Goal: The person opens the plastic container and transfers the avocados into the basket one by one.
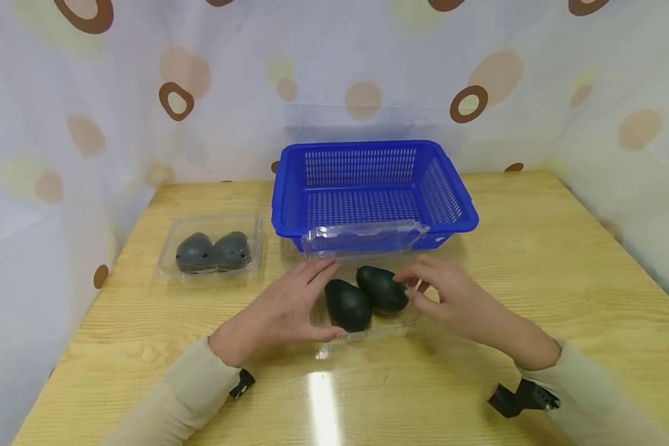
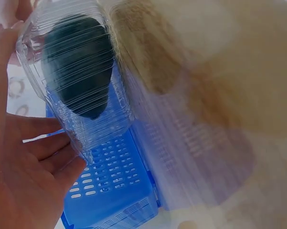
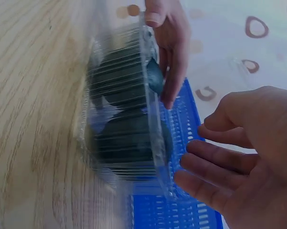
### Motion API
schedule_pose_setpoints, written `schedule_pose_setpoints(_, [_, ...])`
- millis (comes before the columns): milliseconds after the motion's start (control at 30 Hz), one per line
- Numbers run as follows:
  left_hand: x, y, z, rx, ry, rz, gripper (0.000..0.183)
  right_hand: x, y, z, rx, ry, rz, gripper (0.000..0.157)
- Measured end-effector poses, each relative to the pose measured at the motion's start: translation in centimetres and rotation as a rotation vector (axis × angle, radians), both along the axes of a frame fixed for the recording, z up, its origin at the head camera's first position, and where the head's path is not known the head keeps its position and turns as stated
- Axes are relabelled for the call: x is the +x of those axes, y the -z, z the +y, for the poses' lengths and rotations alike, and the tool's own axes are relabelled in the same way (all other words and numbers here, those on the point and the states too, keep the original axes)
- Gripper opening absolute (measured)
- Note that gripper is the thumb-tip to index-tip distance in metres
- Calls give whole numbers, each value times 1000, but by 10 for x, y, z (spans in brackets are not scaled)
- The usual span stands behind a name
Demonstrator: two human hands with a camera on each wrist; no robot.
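Two dark green avocados, the left avocado point(image 1: 348, 305) and the right avocado point(image 1: 383, 289), lie in a clear plastic clamshell box point(image 3: 155, 138). Its lid point(image 1: 365, 238) stands up against the basket's front. My left hand point(image 1: 284, 310) spans the box's left end, thumb along the front rim and extended fingers toward the back. In the left wrist view its fingertips point(image 2: 76, 164) touch the box's edge. Beside the right avocado is my right hand point(image 1: 446, 297), fingers loosely bent. The right wrist view shows that hand's fingers apart from the box, holding nothing.
Behind the box stands a blue plastic basket point(image 1: 362, 204) with slotted walls. A closed clear box point(image 1: 170, 238) with two more avocados sits at the left of the wooden table point(image 1: 145, 347). A patterned curtain point(image 1: 323, 62) surrounds the table's back and sides.
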State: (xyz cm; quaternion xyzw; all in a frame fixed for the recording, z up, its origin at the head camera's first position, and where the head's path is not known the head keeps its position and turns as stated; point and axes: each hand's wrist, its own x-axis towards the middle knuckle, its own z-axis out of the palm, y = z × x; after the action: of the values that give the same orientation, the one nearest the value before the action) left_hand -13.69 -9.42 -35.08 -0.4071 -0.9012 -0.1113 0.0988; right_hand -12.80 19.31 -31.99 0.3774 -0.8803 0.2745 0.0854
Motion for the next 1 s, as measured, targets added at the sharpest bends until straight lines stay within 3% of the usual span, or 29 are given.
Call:
schedule_pose_setpoints(200, [6,6,0,-9,-24,-30,100,-2,10,-15,161,-17,46,27])
schedule_pose_setpoints(367, [7,4,0,-8,-35,-44,101,-5,15,-21,226,-46,88,39])
schedule_pose_setpoints(733, [5,1,0,-23,-37,-62,101,-12,16,-26,371,-47,82,61])
schedule_pose_setpoints(1000, [4,-4,0,-35,-53,-87,101,-16,18,-24,354,-84,22,68])
